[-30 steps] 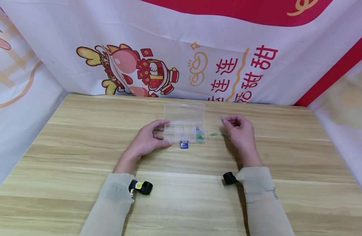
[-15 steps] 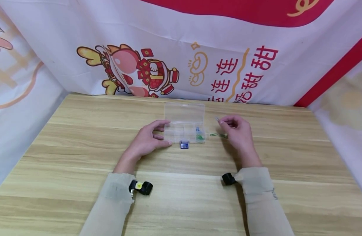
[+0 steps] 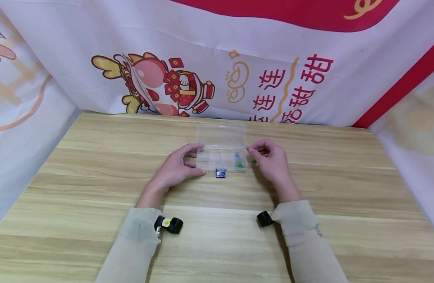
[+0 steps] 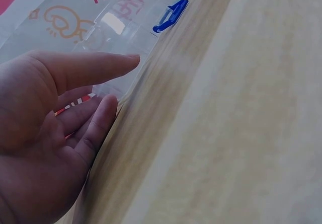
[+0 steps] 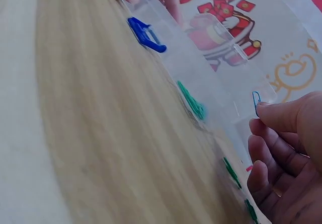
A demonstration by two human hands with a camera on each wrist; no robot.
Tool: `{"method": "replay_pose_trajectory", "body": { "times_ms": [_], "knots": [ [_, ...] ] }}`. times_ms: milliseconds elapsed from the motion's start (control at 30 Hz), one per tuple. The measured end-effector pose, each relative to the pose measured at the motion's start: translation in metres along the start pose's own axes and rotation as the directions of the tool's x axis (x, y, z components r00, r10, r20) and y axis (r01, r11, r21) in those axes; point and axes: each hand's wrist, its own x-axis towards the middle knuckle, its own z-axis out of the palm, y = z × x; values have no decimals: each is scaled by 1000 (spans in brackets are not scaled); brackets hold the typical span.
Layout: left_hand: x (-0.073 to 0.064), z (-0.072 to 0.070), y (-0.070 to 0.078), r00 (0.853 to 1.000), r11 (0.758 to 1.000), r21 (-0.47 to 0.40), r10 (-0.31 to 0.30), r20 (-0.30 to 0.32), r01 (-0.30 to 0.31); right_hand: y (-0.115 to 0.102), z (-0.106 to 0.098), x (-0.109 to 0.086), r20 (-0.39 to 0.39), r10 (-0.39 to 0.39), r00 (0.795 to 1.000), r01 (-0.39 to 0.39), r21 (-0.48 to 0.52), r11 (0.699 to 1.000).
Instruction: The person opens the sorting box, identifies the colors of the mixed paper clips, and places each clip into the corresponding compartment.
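Observation:
A clear plastic compartment box (image 3: 214,159) lies on the table with its lid (image 3: 222,134) tipped back. My left hand (image 3: 176,165) grips the box's left end, thumb at the front corner and index finger at the back edge. Between thumb and forefinger, my right hand (image 3: 271,161) pinches a blue paper clip (image 5: 256,103) beside the box's back right corner. Green paper clips (image 3: 239,164) fill the front right compartment, and something blue (image 3: 237,154) lies in the one behind it. The box's blue latch (image 3: 220,173) hangs open at the front.
Two green paper clips lie on the wooden table (image 3: 217,243) right of the box: a nearer one (image 5: 232,172) and another (image 5: 251,211) under the right hand. A printed cloth (image 3: 149,31) hangs behind the table's back edge.
My right hand has moved left with the paper clip, from over the table to the box's right edge. The left hand and the box have stayed in place.

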Motion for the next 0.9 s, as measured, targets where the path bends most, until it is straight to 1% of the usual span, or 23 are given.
{"method": "replay_pose_trajectory", "body": {
  "times_ms": [167,367,600,900],
  "knots": [
    [0,1,0,1000,1000,2,2,10,-2,0,5,-1,6,-2,1000,2,-11,1000],
    [-1,1,1,1000,1000,10,-2,13,2,-1,7,-3,2,3,1000,-3,-48,999],
    [-1,2,2,1000,1000,5,-16,10,16,-3,9,-5,4,-21,1000,22,-76,997],
    [0,2,2,1000,1000,6,-19,6,18,-2,11,-5,-4,-33,999,32,-87,996]
  ]
}}
